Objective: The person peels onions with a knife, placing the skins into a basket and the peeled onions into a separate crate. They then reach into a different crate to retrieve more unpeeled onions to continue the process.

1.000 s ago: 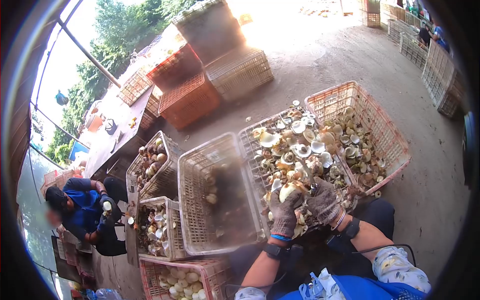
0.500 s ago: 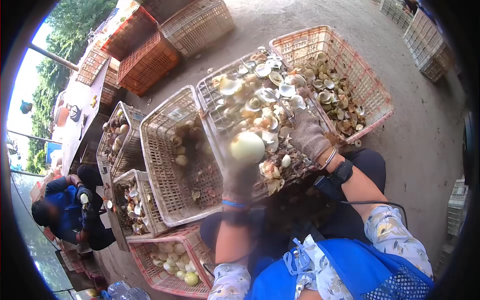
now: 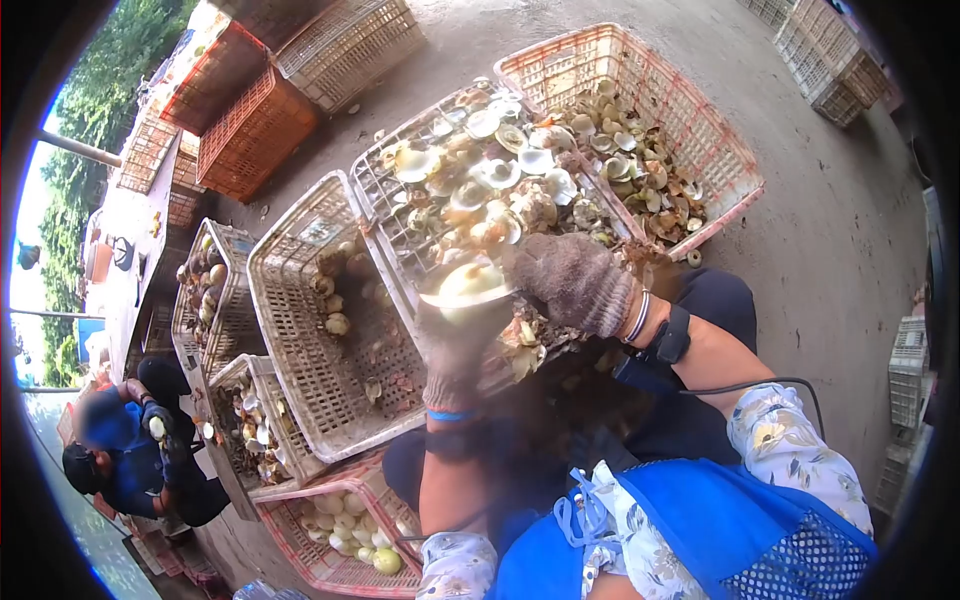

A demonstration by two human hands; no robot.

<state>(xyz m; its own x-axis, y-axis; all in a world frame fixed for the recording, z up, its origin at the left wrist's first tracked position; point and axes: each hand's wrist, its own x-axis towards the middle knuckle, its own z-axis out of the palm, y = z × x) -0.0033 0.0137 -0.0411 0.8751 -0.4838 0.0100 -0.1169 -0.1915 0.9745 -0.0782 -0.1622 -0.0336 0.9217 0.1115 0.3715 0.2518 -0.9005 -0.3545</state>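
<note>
Item, one pale onion (image 3: 475, 278): near the centre of the frame, above your left hand (image 3: 455, 340) and just beside the fingertips of your right hand (image 3: 575, 285), which lies to its right. A thin white curved edge crosses its lower side; blade or onion layer, you cannot tell. Left hand: gloved, blue band at the wrist, holding the onion from below; blur hides the exact set of the fingers. Right hand: gloved, back upward, fingers curled towards the onion; whether they pinch anything, you cannot tell. Under and beyond your hands: one wire rack (image 3: 372, 172), strewn with white and brown peelings (image 3: 500, 172). Upper centre to right of the frame: one red-and-white crate (image 3: 705, 125), holding more peelings. Left of the rack: one large pale crate (image 3: 290, 225), a few brown onions (image 3: 337, 304) inside. Lower left: one pinkish crate (image 3: 300, 565), holding peeled onions (image 3: 345, 525), one of them greener. Upper left: one orange crate (image 3: 250, 135). Left edge: another person (image 3: 130, 450), in blue and dark clothing, with a small pale piece (image 3: 157, 428) in gloved hands.
</note>
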